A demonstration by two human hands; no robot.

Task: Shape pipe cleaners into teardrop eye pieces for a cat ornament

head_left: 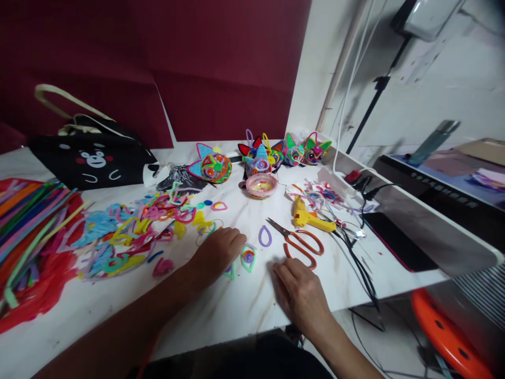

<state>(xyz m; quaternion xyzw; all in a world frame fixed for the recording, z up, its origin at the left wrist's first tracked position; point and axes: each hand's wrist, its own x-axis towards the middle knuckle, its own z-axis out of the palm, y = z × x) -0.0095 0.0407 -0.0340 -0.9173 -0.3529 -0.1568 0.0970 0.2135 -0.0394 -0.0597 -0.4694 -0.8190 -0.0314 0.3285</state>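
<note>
My left hand [221, 251] is over the table with its fingers curled down and together; what they hold, if anything, is hidden. Just right of it lies an eye-shaped piece of bent pipe cleaner [248, 257], green-edged with a purple and orange middle. A green-edged piece [230, 271] is partly covered by the same hand. My right hand [303, 288] rests on the table near the front edge, fingers bent together, with nothing seen in them. A purple pipe cleaner loop [265, 236] and orange-handled scissors [298, 241] lie beyond it.
A yellow glue gun [311, 217] lies right of the scissors, its cord among black cables. A pink bowl-shaped coil [262, 186] and several colourful eared ornaments [215, 167] stand behind. Pipe cleaner pieces [134, 231], a black bag [92, 158] and a phone [398, 241] flank the work area.
</note>
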